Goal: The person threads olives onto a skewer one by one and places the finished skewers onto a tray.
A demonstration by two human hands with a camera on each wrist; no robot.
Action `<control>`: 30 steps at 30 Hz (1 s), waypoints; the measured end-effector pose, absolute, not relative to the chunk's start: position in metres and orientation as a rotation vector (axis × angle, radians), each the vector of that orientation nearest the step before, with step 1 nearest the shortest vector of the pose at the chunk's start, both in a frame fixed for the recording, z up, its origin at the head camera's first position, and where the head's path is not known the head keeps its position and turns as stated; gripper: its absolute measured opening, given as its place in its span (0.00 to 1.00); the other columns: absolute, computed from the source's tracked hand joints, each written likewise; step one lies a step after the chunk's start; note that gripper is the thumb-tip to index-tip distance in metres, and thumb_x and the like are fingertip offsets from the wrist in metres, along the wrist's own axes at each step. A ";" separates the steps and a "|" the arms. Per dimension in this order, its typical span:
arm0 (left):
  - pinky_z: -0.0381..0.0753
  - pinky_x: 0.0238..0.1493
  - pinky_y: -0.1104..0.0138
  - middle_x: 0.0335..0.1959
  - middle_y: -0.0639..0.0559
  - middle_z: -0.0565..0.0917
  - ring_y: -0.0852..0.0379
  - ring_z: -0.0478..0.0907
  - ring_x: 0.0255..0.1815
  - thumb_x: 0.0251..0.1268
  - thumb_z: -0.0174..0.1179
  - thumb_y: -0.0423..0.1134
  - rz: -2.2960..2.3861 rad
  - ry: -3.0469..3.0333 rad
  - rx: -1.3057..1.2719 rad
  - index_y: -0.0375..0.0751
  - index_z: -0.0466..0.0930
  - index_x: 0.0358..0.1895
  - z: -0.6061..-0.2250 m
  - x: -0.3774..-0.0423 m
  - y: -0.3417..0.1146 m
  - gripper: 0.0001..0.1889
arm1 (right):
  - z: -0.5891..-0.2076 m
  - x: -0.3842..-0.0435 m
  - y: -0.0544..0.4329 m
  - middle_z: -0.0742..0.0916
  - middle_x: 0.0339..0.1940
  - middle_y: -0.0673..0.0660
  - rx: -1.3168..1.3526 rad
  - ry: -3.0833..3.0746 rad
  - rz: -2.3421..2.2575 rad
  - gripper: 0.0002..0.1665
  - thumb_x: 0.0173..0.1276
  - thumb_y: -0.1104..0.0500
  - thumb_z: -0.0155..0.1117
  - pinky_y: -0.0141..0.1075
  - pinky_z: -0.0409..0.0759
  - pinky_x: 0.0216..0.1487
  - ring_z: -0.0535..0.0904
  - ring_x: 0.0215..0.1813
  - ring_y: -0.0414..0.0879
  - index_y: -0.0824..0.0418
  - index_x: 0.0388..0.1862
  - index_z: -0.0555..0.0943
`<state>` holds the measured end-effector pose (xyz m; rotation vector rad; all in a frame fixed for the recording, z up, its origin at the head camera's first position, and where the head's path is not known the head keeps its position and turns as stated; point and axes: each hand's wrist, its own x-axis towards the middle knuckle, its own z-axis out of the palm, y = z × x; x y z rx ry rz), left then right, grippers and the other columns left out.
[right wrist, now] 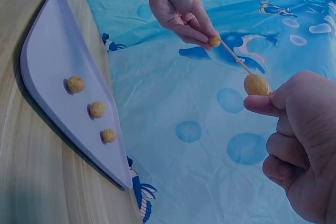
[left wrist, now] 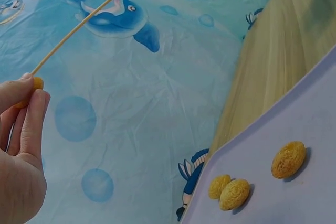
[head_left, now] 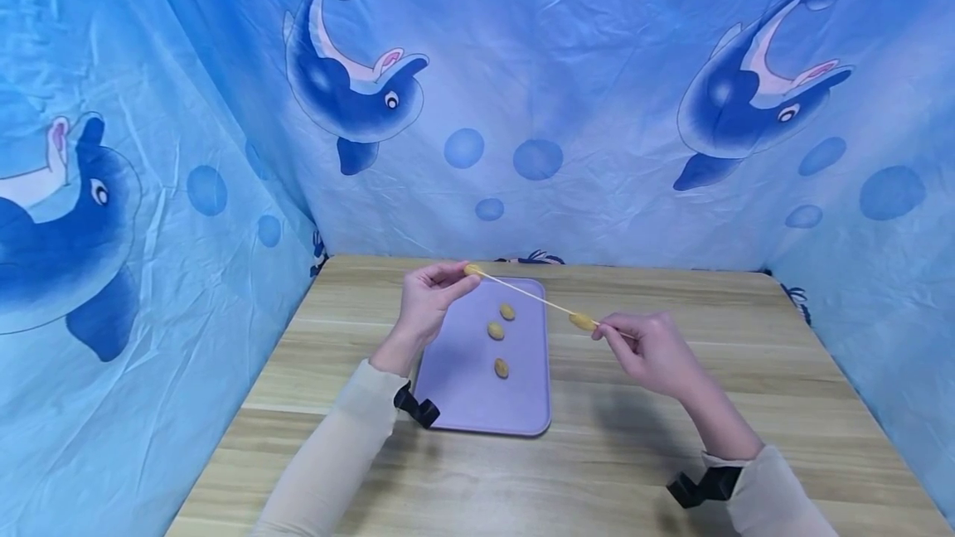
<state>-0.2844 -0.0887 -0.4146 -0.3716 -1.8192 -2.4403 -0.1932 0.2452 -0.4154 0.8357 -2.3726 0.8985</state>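
Note:
A thin wooden skewer slants between the two hands above a purple tray. My left hand pinches a wrinkled yellow oval piece at the skewer's left end, between thumb and fingers. Near the other end, a second oval piece is threaded on the stick. Just behind that piece, my right hand grips the skewer, its thumb and index finger touching or close to the piece. Three loose oval pieces, one nearest the front, lie on the tray below.
The tray stands on a wooden table, left of its middle. Blue cloth with dolphin prints hangs behind the table and at both sides. A black camera mount sits on the right wrist, another on the left.

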 end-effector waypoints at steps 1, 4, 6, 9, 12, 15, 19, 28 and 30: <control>0.94 0.50 0.69 0.38 0.59 0.93 0.62 0.91 0.40 0.61 0.70 0.17 -2.441 -1.819 -0.369 0.24 0.85 0.54 -0.414 -0.284 -0.088 0.17 | -0.416 -0.193 0.245 0.66 0.15 0.37 0.835 -2.375 0.901 0.13 0.70 0.73 0.68 0.17 0.51 0.13 0.51 0.18 0.20 0.56 0.32 0.88; 0.94 0.50 0.70 0.38 0.59 0.93 0.62 0.91 0.40 0.62 0.71 0.18 -2.441 -1.826 -0.364 0.37 0.91 0.48 -0.414 -0.284 -0.088 0.15 | -0.416 -0.194 0.244 0.65 0.14 0.38 0.834 -2.371 0.913 0.12 0.70 0.73 0.68 0.18 0.51 0.13 0.50 0.18 0.20 0.57 0.33 0.89; 0.93 0.50 0.70 0.39 0.58 0.93 0.62 0.91 0.41 0.62 0.71 0.18 -2.447 -1.830 -0.359 0.45 0.92 0.43 -0.414 -0.284 -0.087 0.16 | -0.415 -0.194 0.243 0.65 0.14 0.37 0.837 -2.371 0.907 0.12 0.70 0.72 0.68 0.18 0.51 0.13 0.50 0.18 0.20 0.56 0.33 0.88; 0.93 0.50 0.70 0.39 0.59 0.93 0.62 0.90 0.41 0.62 0.71 0.19 -2.452 -1.837 -0.360 0.49 0.92 0.40 -0.414 -0.283 -0.086 0.17 | -0.415 -0.194 0.242 0.65 0.14 0.37 0.842 -2.372 0.906 0.13 0.71 0.72 0.68 0.18 0.51 0.13 0.50 0.18 0.20 0.56 0.33 0.88; 0.93 0.50 0.70 0.39 0.59 0.93 0.63 0.90 0.41 0.62 0.71 0.19 -2.445 -1.845 -0.369 0.50 0.92 0.39 -0.414 -0.283 -0.086 0.17 | -0.415 -0.194 0.240 0.65 0.14 0.37 0.839 -2.379 0.907 0.13 0.71 0.72 0.68 0.18 0.51 0.13 0.50 0.18 0.20 0.54 0.33 0.89; 0.93 0.50 0.71 0.39 0.59 0.93 0.63 0.90 0.40 0.62 0.71 0.19 -2.433 -1.851 -0.381 0.52 0.92 0.37 -0.415 -0.283 -0.086 0.17 | -0.414 -0.194 0.240 0.65 0.14 0.36 0.837 -2.387 0.908 0.13 0.72 0.71 0.67 0.18 0.51 0.13 0.51 0.18 0.21 0.54 0.34 0.89; 0.93 0.50 0.70 0.39 0.59 0.92 0.63 0.90 0.40 0.62 0.71 0.19 -2.433 -1.854 -0.393 0.52 0.91 0.35 -0.415 -0.283 -0.086 0.18 | -0.414 -0.194 0.239 0.65 0.14 0.36 0.837 -2.406 0.908 0.13 0.73 0.71 0.67 0.19 0.52 0.12 0.51 0.17 0.22 0.55 0.35 0.90; 0.94 0.49 0.70 0.38 0.60 0.93 0.63 0.90 0.39 0.62 0.71 0.19 -2.434 -1.856 -0.383 0.52 0.91 0.35 -0.413 -0.283 -0.086 0.18 | -0.414 -0.196 0.235 0.66 0.15 0.37 0.833 -2.451 0.887 0.10 0.74 0.69 0.67 0.21 0.54 0.12 0.52 0.18 0.23 0.57 0.36 0.90; 0.94 0.49 0.70 0.38 0.60 0.93 0.63 0.90 0.39 0.62 0.71 0.19 -2.433 -1.858 -0.381 0.53 0.91 0.35 -0.412 -0.283 -0.086 0.18 | -0.414 -0.197 0.235 0.66 0.15 0.37 0.836 -2.456 0.877 0.10 0.75 0.68 0.67 0.21 0.54 0.13 0.52 0.18 0.23 0.56 0.36 0.90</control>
